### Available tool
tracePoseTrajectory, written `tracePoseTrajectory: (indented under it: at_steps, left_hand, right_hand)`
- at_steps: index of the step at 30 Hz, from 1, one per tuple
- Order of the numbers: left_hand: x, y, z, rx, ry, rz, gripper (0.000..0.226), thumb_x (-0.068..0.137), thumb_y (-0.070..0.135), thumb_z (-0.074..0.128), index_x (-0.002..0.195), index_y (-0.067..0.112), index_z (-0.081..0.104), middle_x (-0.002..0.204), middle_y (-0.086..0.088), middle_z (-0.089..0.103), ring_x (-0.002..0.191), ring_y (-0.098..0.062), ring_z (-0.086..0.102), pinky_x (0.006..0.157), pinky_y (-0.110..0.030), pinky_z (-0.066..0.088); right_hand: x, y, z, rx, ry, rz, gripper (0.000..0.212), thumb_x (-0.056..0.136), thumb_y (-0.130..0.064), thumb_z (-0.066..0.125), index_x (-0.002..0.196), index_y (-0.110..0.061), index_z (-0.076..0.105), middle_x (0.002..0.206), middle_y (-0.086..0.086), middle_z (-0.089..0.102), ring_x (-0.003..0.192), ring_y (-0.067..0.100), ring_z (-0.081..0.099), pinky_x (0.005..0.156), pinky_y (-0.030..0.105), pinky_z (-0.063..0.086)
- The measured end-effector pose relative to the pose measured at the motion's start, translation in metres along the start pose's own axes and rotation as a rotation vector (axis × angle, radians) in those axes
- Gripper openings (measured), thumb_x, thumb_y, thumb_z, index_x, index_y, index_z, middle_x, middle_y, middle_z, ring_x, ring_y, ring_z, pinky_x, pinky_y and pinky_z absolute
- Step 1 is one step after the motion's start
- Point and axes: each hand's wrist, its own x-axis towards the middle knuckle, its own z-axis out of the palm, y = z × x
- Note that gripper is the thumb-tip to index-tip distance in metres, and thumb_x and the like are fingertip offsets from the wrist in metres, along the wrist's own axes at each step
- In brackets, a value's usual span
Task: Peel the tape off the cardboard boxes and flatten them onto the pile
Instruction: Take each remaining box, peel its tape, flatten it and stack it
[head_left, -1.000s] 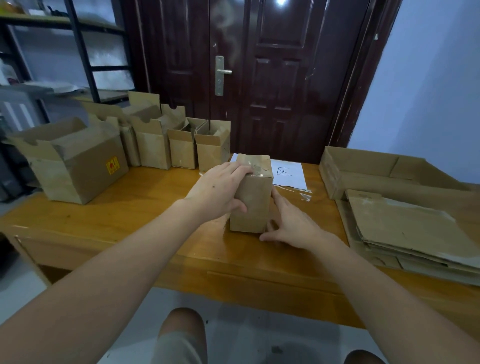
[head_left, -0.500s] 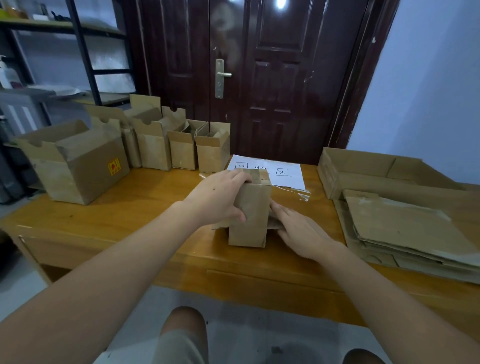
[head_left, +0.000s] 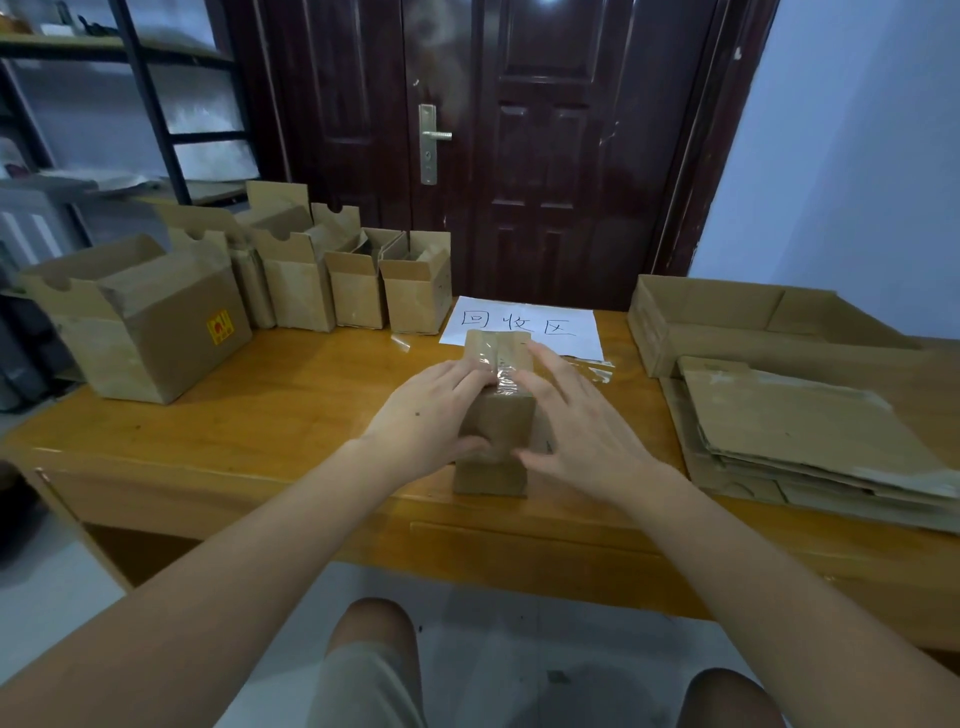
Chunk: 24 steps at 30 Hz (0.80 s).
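A small brown cardboard box (head_left: 496, 431) stands upright on the wooden desk (head_left: 260, 415), near its front edge. Clear tape (head_left: 506, 374) runs along the seam of its closed top. My left hand (head_left: 426, 415) grips the box from the left, fingers over the top and thumb on the front face. From the right, my right hand (head_left: 582, 421) lies against it, with straight spread fingers over the top right edge and the thumb touching the front. The pile of flattened cardboard (head_left: 810, 431) lies at the right of the desk.
Several open boxes stand along the back left, from a large one (head_left: 156, 338) to small ones (head_left: 415, 296). A handwritten paper sign (head_left: 524, 325) lies behind the held box, with a scrap of clear tape (head_left: 597, 371) beside it. A low open carton (head_left: 727, 322) sits behind the pile.
The box has come nearer to the desk's front edge, and its taped top now faces me. My right hand has risen from the box's base to its top right edge.
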Motion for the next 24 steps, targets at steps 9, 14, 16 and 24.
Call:
tracePoseTrajectory:
  at_steps: [9, 14, 16, 24]
  left_hand:
    - [-0.007, -0.002, 0.011, -0.066, 0.001, -0.004, 0.092, 0.081, 0.047, 0.082, 0.155, 0.019, 0.035, 0.162, -0.001, 0.038, 0.152, -0.018, 0.029, 0.124, -0.031, 0.018]
    - [-0.009, -0.005, 0.018, -0.152, 0.013, -0.005, 0.068, 0.083, 0.035, 0.083, 0.139, 0.024, 0.046, 0.166, -0.002, 0.03, 0.157, -0.017, 0.017, 0.124, -0.035, 0.026]
    - [-0.01, -0.008, 0.02, -0.087, -0.019, 0.054, 0.04, 0.084, 0.033, 0.082, 0.114, 0.025, 0.056, 0.168, -0.008, 0.025, 0.158, -0.025, 0.013, 0.121, -0.043, 0.034]
    - [-0.016, -0.011, 0.028, -0.108, 0.041, 0.103, 0.007, 0.088, 0.028, 0.075, 0.086, 0.026, 0.068, 0.165, -0.014, 0.028, 0.157, -0.032, 0.016, 0.117, -0.047, 0.04]
  right_hand:
    - [-0.001, -0.021, 0.036, -0.037, 0.051, -0.076, 0.014, 0.085, -0.028, 0.079, 0.091, -0.016, 0.075, 0.159, 0.019, 0.037, 0.151, 0.036, 0.026, 0.121, 0.057, 0.027]
    - [-0.002, -0.025, 0.039, -0.021, 0.099, -0.082, 0.01, 0.088, -0.023, 0.075, 0.085, -0.014, 0.078, 0.156, 0.017, 0.042, 0.148, 0.038, 0.031, 0.118, 0.06, 0.03]
    - [-0.002, -0.026, 0.04, -0.03, 0.097, -0.067, 0.01, 0.088, -0.022, 0.075, 0.087, -0.013, 0.076, 0.157, 0.016, 0.041, 0.149, 0.038, 0.031, 0.117, 0.06, 0.031]
    - [-0.001, -0.024, 0.038, 0.028, 0.087, -0.064, 0.01, 0.088, -0.021, 0.07, 0.083, -0.012, 0.068, 0.157, 0.015, 0.04, 0.15, 0.035, 0.029, 0.115, 0.052, 0.036]
